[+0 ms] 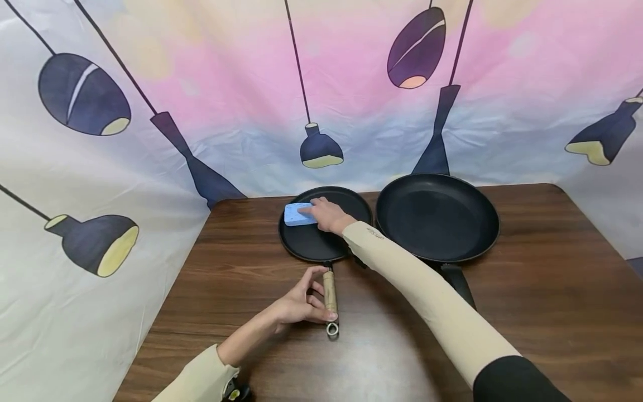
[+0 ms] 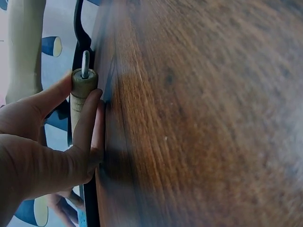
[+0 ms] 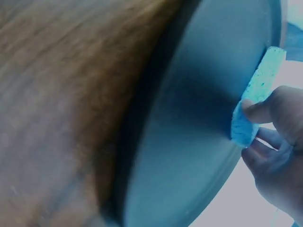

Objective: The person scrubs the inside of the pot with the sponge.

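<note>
A flat black pan with a wooden handle lies toward the back of the table. My left hand grips that handle, thumb near its ring end and fingers along its side. On the pan's cooking surface, left of centre, sits a light blue sponge. My right hand holds the sponge by its right end; in the right wrist view the thumb lies on one side of the sponge and fingers on the other, against the pan. The left wrist view shows the handle between thumb and fingers.
A larger black frying pan stands close to the right of the flat pan, its dark handle pointing to the front, partly behind my right forearm. The brown wooden table ends at a cloth backdrop printed with lamps.
</note>
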`<state>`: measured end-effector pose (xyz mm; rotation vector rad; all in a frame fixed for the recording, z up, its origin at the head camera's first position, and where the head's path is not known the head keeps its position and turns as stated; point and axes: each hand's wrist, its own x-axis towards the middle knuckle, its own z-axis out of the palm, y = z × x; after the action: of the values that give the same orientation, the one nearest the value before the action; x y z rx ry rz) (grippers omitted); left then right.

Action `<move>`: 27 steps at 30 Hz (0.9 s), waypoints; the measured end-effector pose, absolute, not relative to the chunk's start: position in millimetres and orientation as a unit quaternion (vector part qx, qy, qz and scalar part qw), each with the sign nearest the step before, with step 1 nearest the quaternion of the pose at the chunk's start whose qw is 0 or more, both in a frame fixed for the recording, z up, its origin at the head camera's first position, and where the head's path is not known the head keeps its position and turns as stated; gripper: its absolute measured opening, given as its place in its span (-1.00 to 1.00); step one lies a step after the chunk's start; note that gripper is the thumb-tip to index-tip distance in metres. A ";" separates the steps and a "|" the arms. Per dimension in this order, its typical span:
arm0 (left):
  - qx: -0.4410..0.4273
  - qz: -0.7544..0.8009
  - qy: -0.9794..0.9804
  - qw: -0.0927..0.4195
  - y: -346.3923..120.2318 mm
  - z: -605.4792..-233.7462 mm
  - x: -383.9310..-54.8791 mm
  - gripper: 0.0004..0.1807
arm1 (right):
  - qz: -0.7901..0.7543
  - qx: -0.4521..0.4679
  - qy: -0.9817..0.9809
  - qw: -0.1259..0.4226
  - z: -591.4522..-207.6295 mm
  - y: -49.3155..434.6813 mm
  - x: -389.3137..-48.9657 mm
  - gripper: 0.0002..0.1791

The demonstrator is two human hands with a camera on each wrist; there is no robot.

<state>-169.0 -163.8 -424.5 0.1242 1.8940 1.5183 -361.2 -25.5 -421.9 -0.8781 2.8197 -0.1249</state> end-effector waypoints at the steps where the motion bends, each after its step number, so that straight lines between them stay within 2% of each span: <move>1: 0.047 0.585 0.732 0.346 -163.7 -424.3 -169.3 0.03 | -0.042 -0.298 0.949 0.090 -421.9 -24.7 -361.2 -0.24; 13: 0.057 0.584 0.734 0.341 -164.1 -425.0 -169.8 0.03 | -0.105 -0.395 0.904 0.126 -415.5 15.0 -325.1 -0.34; 20: 0.056 0.588 0.731 0.341 -164.4 -425.7 -170.7 0.02 | -0.077 -0.375 0.919 0.094 -420.8 11.9 -325.5 -0.36; 27: 0.053 0.582 0.739 0.334 -164.2 -427.1 -169.3 0.02 | -0.053 -0.296 0.951 0.072 -424.7 -10.4 -353.0 -0.34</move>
<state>-169.3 -164.2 -427.1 0.1392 1.9300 1.5196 -353.0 -10.4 -424.7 -0.8909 2.8570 -0.1587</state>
